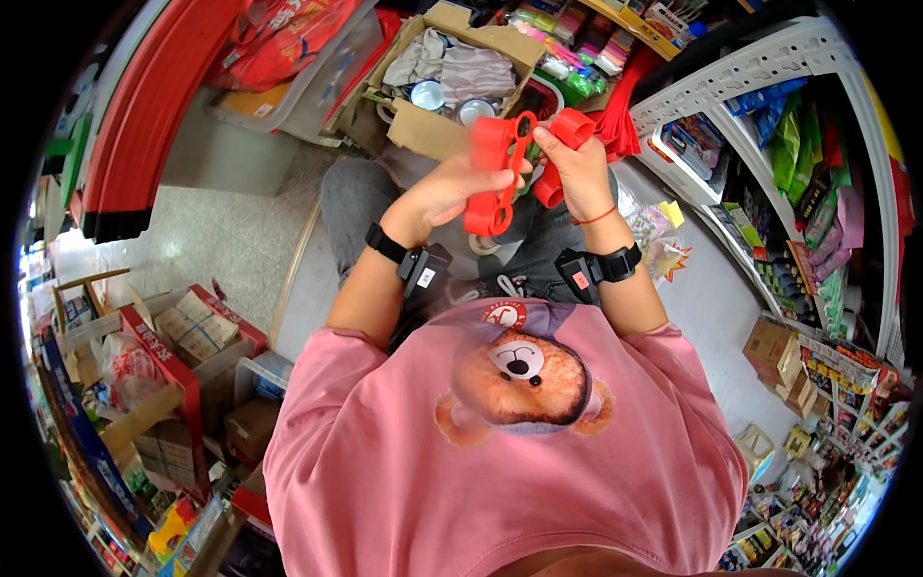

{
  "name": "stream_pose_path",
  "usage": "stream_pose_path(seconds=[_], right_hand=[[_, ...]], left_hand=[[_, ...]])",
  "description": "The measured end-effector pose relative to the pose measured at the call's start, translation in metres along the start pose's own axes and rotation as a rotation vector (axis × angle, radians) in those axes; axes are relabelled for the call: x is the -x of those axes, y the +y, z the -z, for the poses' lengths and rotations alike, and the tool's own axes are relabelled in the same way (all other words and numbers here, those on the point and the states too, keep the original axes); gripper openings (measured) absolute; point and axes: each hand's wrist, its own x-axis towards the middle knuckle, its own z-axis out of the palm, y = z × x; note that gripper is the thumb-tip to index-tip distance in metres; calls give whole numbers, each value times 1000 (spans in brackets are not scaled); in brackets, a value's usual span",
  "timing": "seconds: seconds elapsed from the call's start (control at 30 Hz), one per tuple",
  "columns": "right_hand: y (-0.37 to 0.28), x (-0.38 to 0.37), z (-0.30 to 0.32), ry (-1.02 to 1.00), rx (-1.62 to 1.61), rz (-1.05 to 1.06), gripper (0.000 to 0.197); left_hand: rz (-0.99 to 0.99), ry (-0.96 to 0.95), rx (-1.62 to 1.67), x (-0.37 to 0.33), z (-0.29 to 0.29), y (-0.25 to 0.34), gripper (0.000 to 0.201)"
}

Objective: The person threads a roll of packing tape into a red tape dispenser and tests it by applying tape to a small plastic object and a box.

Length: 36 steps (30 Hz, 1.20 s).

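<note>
Above my lap, my left hand point(450, 195) grips a red plastic piece point(487, 217) with rounded ends and a narrow bar with a ring at its top. Part of this piece is smeared by motion. My right hand point(581, 175) is closed on another red plastic piece point(571, 126), which has short tube-like ends; one shows above my fingers and one below. The two pieces are close side by side, and I cannot tell if they touch. A bit of green shows between my hands, too hidden to name.
Just beyond my hands stands an open cardboard box point(420, 128) with cloths and white cups. White metal shelves point(740, 82) full of packets rise at right. Cartons point(183, 361) are at left, below a stack of red items point(154, 115). Clear plastic packaging point(663, 252) lies by my right wrist.
</note>
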Motion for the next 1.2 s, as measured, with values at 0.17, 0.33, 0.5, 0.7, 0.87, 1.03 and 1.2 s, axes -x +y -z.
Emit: stream_pose_path(seconds=[0.17,0.33,0.5,0.7,0.87,1.03,1.2], right_hand=[[-5,3,-2,-59,20,-29,15],[19,-4,4,-105,75,-32,17],[10,0,-5,-12,128,-8,18],[17,-1,-5,-2,149,13,18],[15,-1,-6,-13,155,34,17],[12,1,-7,-33,134,25,16],[12,3,-6,-50,108,25,17]], left_hand=[[36,-38,85,-1,-2,-13,48],[83,17,136,-5,-3,-18,44],[47,62,105,-7,-7,-16,42],[105,17,161,-6,-12,-13,46],[107,32,170,-2,-16,-10,47],[92,-19,163,-2,-13,-9,46],[77,-25,109,0,-16,-7,45]])
